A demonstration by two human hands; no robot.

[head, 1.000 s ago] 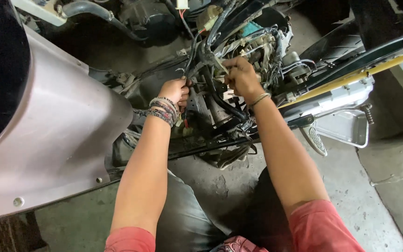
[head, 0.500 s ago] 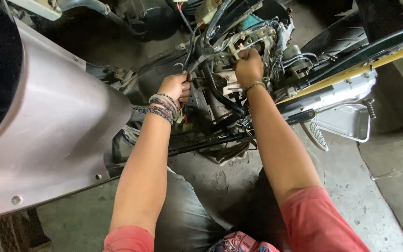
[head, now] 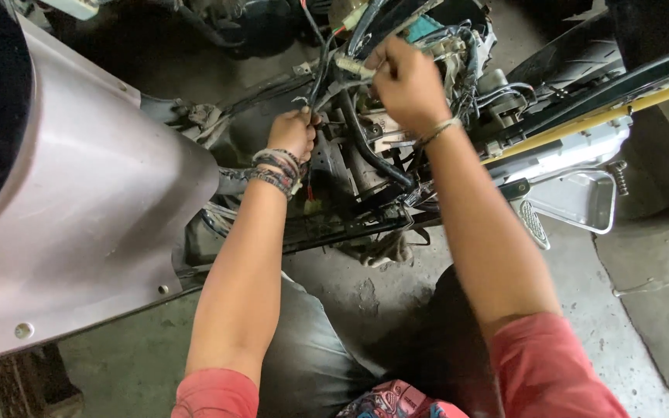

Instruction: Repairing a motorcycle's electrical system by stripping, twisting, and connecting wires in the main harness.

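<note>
Fingers (head: 381, 66) of raised right hand (head: 406, 85) around wiring (head: 334, 62)

Bare grey concrete floor (head: 582, 310), stained and cracked, with a broken edge at right. Daylight from the right side; upper left stays dark and shadowed.

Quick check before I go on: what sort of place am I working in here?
Most likely a scooter or motorbike repair shop. A stripped scooter frame with its wiring bared stands on a stained concrete floor, a loose grey body panel beside it. The left hand and right hand grip the wiring.
</note>
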